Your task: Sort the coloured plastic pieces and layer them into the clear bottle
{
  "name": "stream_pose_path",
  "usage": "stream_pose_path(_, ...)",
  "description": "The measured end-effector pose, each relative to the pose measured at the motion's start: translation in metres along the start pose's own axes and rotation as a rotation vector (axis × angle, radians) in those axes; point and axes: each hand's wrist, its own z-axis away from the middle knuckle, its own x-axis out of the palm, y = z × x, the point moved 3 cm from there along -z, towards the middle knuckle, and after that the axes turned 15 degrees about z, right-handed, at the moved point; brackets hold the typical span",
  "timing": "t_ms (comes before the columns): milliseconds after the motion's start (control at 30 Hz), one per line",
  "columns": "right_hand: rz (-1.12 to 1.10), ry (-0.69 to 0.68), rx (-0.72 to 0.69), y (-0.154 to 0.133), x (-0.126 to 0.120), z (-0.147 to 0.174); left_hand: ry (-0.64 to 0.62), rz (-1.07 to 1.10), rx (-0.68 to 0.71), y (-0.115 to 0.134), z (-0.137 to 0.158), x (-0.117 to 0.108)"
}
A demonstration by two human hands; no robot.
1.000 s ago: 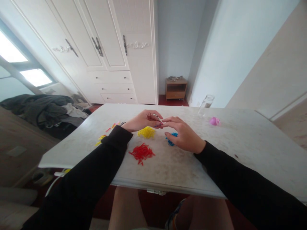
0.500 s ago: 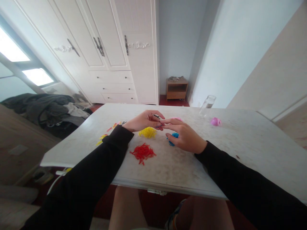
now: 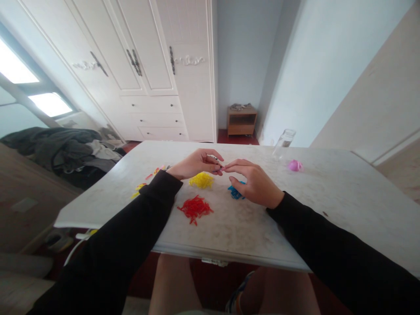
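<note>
Above the far middle of the table, my left hand (image 3: pixel 201 164) is closed, thumb and finger pinching something small and pinkish that I cannot make out. Against that pinch rest the outstretched fingertips of my right hand (image 3: pixel 256 181), its thumb held apart. Under my hands lies a pile of small yellow bands (image 3: pixel 201 180). Closer to me is a heap of red bands (image 3: pixel 196 209). A blue pile (image 3: pixel 235 191) sits beneath my right hand, which partly covers it. Beyond my left wrist, several red and yellow pieces (image 3: pixel 139 190) are scattered.
The pale table (image 3: pixel 256 236) spans the view. Toward its back right stand a clear glass jar (image 3: pixel 285 144) and a pink-purple bundle (image 3: pixel 295 165). A white wardrobe (image 3: pixel 193 100) rises behind, with a small wooden cabinet (image 3: pixel 242 122) beside it. Dark clothes (image 3: pixel 65 151) are heaped at left.
My right hand's fingers have drawn closer together, its fingertips still at my left pinch. Pink pieces seen behind my right hand are now hidden. More of the blue pile's left side shows.
</note>
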Motion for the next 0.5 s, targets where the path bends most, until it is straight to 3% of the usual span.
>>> stream_pose_path(233, 0.060, 0.092, 0.215, 0.031, -0.010, -0.005, 0.084, -0.026, 0.056, -0.002, -0.004, -0.008)
stream_pose_path(500, 0.218, -0.078, 0.343, 0.068, 0.005, -0.001, 0.280, -0.033, 0.217, 0.001, -0.006, -0.022)
